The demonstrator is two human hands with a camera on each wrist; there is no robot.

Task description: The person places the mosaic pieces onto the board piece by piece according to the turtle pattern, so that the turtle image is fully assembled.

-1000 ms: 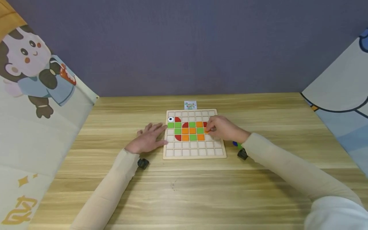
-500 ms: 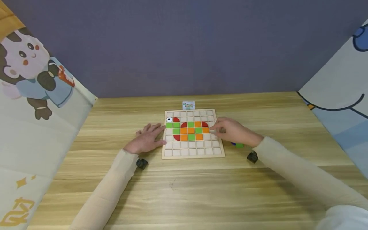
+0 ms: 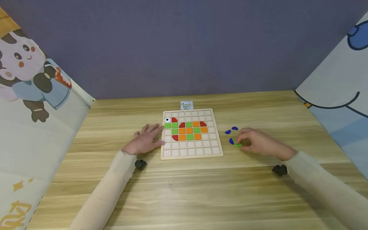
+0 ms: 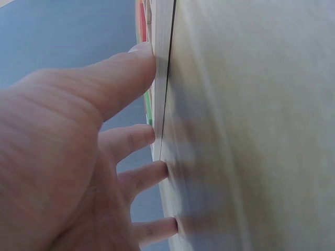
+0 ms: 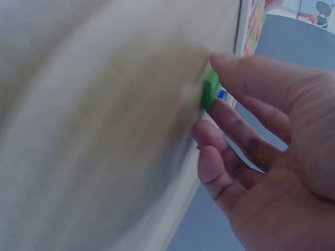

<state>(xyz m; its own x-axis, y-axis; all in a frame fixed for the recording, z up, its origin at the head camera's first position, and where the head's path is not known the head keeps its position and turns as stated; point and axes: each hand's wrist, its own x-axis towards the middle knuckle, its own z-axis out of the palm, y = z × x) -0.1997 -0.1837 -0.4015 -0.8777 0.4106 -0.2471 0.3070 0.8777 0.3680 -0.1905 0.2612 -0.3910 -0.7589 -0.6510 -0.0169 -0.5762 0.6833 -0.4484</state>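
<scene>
A wooden grid board (image 3: pixel 192 152) lies on the table, bearing green, orange and red tiles and a white eye tile (image 3: pixel 167 120). My left hand (image 3: pixel 145 140) rests at the board's left edge, fingers spread; in the left wrist view its thumb and fingertips touch that edge. To the right of the board, my right hand (image 3: pixel 256 142) pinches a green tile (image 5: pixel 211 89) between thumb and finger, at the tabletop. Beside it lie blue half-round tiles (image 3: pixel 234 128), one close to the green tile. The fingers partly cover the green tile in the head view.
A small picture card (image 3: pixel 187 105) lies behind the board's top edge. A dark partition (image 3: pixel 195 48) stands along the back of the wooden table (image 3: pixel 195 191), with printed panels at both sides.
My right hand has left the orange tile in its board cell and moved right to the loose tiles, now pinching the green one. The left hand keeps its place at the board's edge.
</scene>
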